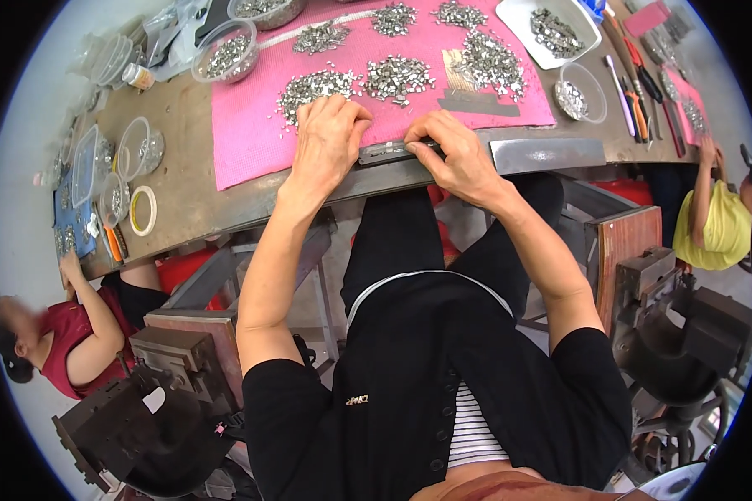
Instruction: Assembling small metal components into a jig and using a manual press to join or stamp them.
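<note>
My left hand (329, 140) is closed over the front of a pink mat (246, 142), fingertips drawn together beside a pile of small silvery metal pieces (316, 87). Whatever its fingers pinch is hidden. At the table's front edge lies a narrow dark metal bar (382, 153) with small bright pieces along it. Thumb and fingers of my right hand (461, 160) are pinched together at this bar; anything between them is too small to name. Beyond the hands sits another metal pile (398, 78).
A curved grey metal plate (547, 155) lies right of the bar. Clear tubs (226, 52) and a white tray (551, 32) hold metal pieces. Pliers (635, 108) lie at right, a tape roll (143, 210) at left. One person in red (83, 346) and one in yellow (714, 225) sit at either side.
</note>
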`<state>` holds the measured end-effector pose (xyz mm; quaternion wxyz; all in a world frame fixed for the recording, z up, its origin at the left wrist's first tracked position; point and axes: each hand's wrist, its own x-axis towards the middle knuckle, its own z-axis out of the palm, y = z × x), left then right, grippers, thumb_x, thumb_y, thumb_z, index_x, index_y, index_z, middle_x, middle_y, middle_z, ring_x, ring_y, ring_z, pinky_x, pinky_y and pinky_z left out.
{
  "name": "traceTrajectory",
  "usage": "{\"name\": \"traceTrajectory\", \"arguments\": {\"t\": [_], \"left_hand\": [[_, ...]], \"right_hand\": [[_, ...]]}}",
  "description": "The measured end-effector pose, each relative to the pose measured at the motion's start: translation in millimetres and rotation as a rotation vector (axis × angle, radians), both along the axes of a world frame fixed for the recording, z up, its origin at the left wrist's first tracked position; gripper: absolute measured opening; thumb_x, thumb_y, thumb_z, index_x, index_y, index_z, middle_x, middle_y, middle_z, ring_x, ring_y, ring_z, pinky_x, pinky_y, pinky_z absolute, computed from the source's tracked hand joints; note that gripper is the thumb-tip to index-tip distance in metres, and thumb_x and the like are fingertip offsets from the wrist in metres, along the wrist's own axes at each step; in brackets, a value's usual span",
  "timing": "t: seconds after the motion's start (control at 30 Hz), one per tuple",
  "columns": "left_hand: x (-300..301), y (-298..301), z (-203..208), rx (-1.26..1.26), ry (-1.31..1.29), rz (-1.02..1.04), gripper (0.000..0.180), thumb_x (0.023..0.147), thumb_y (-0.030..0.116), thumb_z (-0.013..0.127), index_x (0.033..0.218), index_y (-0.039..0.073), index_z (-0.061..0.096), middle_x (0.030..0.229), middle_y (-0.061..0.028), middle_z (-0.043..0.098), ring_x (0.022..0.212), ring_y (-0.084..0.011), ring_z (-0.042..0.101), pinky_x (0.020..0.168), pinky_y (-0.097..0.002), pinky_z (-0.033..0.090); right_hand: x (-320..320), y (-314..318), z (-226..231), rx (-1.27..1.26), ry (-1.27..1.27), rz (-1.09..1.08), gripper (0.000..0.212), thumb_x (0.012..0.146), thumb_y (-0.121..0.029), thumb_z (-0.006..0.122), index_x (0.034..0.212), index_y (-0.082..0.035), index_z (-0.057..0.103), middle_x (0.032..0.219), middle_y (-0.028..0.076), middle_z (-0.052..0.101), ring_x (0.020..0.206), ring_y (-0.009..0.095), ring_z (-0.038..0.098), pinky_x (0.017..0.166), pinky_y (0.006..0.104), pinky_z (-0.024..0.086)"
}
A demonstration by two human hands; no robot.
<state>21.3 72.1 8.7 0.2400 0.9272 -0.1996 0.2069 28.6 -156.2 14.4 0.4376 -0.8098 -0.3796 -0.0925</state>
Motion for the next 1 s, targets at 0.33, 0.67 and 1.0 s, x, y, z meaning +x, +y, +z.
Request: {"name": "traceTrajectory", "arguments": {"t": [0.33, 0.67, 1.0], "left_hand": [[-34, -25, 0, -0.507, 0.194, 0.036, 0.007, 0.089, 0.001, 0.067, 0.094, 0.001, 0.062, 0.084, -0.0125, 0.063, 0.078, -0.03, 0.059, 0.072, -0.0398, 0.047], [-38, -40, -5, -0.496, 0.09, -0.078, 0.009, 0.087, -0.003, 0.066, 0.094, 0.0, 0.062, 0.091, -0.0132, 0.062, 0.084, -0.0312, 0.06, 0.075, -0.0398, 0.048], [-41, -46, 0, -0.223, -0.058, -0.035, 0.015, 0.083, 0.002, 0.07, 0.095, 0.004, 0.061, 0.09, -0.0116, 0.06, 0.084, -0.0325, 0.059, 0.077, -0.0428, 0.049]], "right_hand": [[-4, 4, -4, -0.078, -0.193, -0.052, 0.013, 0.083, -0.003, 0.072, 0.093, -0.002, 0.063, 0.089, 0.011, 0.063, 0.084, 0.03, 0.06, 0.079, 0.0401, 0.047], [7, -13, 10, -0.058, 0.009, -0.133, 0.009, 0.089, -0.005, 0.068, 0.098, -0.003, 0.07, 0.087, 0.011, 0.065, 0.08, 0.028, 0.064, 0.074, 0.0373, 0.049], [53, 16, 1, -0.151, -0.22, -0.026, 0.014, 0.085, -0.002, 0.067, 0.098, -0.004, 0.071, 0.091, 0.012, 0.063, 0.087, 0.032, 0.063, 0.076, 0.0411, 0.051]]}}
